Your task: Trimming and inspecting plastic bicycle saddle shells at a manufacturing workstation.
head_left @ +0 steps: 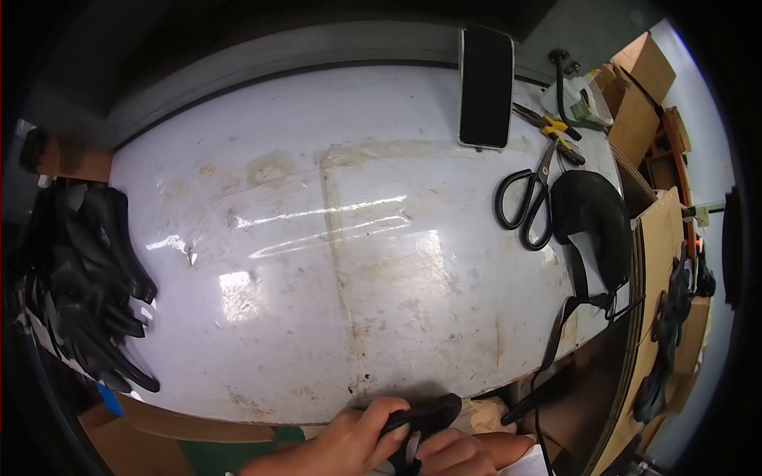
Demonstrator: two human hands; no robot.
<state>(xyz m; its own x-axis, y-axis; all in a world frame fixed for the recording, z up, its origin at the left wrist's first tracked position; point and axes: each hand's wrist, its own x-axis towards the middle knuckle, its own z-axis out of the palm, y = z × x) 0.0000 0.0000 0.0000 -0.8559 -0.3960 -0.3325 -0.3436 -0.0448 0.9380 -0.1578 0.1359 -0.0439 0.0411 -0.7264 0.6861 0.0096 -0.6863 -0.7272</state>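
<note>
Both my hands meet at the lower edge of the view, just below the front rim of the white table (317, 262). My left hand (353, 440) wraps its fingers over a small black curved piece (429, 416), thumb on top. My right hand (456, 452) pinches the same piece from below and to the right. The piece is dark, narrow and slightly bent; part of it is hidden by my fingers.
A phone (486, 87) lies face up at the back. Black scissors (528, 202), yellow-handled pliers (556, 131) and a black padded part with straps (591, 222) sit at the right. A heap of black pieces (83, 285) lies left. Cardboard boxes (659, 230) stand right.
</note>
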